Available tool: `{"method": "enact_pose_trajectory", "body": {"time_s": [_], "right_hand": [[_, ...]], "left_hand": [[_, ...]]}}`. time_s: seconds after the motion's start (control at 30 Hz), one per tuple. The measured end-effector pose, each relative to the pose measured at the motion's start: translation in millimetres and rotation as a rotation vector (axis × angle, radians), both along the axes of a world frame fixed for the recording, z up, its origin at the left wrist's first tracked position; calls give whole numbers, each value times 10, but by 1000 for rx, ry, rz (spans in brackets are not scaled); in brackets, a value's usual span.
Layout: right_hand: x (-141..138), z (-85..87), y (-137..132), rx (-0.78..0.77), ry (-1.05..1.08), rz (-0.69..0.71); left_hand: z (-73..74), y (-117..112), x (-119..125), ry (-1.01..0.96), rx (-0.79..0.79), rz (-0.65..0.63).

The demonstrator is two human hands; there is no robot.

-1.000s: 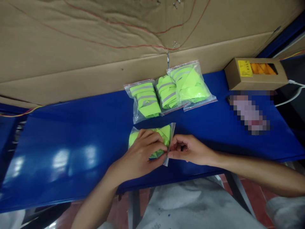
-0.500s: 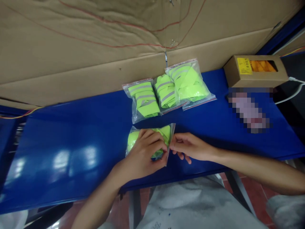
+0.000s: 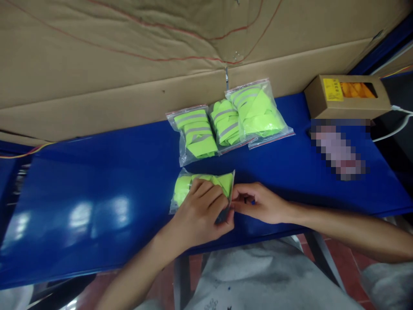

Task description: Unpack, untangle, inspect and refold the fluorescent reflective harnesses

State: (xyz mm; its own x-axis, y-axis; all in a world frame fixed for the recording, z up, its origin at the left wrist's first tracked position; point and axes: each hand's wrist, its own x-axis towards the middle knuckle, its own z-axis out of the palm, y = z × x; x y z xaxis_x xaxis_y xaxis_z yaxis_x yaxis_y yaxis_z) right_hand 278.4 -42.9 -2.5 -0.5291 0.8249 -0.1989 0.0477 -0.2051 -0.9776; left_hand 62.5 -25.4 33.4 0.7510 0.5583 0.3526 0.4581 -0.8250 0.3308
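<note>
A clear zip bag [image 3: 185,189] stuffed with a folded neon-green reflective vest lies on the blue table [image 3: 97,181] near its front edge. My left hand [image 3: 201,213] lies over the bag, fingers curled and pinching its open right edge. My right hand [image 3: 256,202] meets it from the right, thumb and fingers pinched on the same bag mouth. Three more bagged green vests lie behind: one [image 3: 195,134] at the left, one [image 3: 226,125] in the middle, one [image 3: 258,113] at the right, overlapping each other.
A brown cardboard wall [image 3: 129,64] with red thread lines rises along the table's back. A cardboard box [image 3: 346,97] with orange contents sits at the back right, a blurred object [image 3: 337,148] in front of it and a white cable [image 3: 400,125] beside it.
Both hands stay pinched on the bag's mouth; my left hand has slid slightly forward and right along the edge, and the bag's flap now stands lower and more pressed together.
</note>
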Motion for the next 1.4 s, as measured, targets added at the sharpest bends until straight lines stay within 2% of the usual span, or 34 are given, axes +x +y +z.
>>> {"method": "enact_pose_trajectory", "body": {"time_s": [0.27,0.5,0.67,0.83,1.07,1.13,1.3,1.4], "right_hand": [[-31,7,-29,-111,8,-74],[-48,62,-19,-55,-64,-131],[-42,97,-31,-55,-87,-145],[-50,109,-43,-123,-54,-174],[-26,181,-69,-149,-66,-188],[-15,209,-59,-157,-93,-176],[27,217,-19,-335,-84,-18],[49,196,-19,-278,-101,3]], "left_hand": [[-89,13,23,-95,18,29],[-203,-8,87,-193,89,88],[-201,-13,97,-223,42,100],[-189,-13,99,-256,-43,97],[-117,11,111,-288,-121,112],[-106,24,93,-287,-121,82],[-125,12,51,-233,0,-23],[-115,-33,68,-143,102,21]]}}
